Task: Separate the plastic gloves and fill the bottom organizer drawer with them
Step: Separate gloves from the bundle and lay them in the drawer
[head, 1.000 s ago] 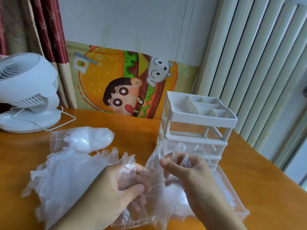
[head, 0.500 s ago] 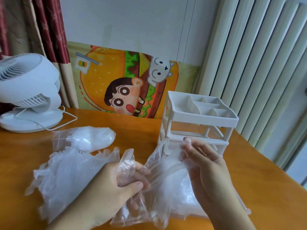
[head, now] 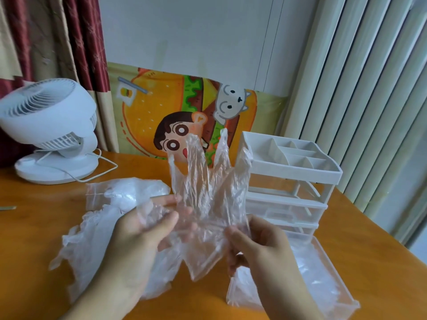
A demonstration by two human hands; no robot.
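Note:
A clear plastic glove (head: 205, 192) is held up between both hands, its fingers pointing upward. My left hand (head: 136, 239) pinches its left side between thumb and fingers. My right hand (head: 258, 243) pinches its right side near the cuff. A pile of clear gloves (head: 92, 241) lies on the table under my left forearm. The white organizer (head: 293, 179) stands to the right. Its clear bottom drawer (head: 330, 280) is pulled out in front of it and holds some gloves.
A clear zip bag of gloves (head: 124, 192) lies behind the pile. A white desk fan (head: 50, 132) with its cord stands at the back left on the wooden table (head: 46, 227). A cartoon poster leans against the wall. Vertical blinds hang at the right.
Both hands have lifted one glove and spread it upright between them. My right hand dropped from the glove's top to its lower right edge.

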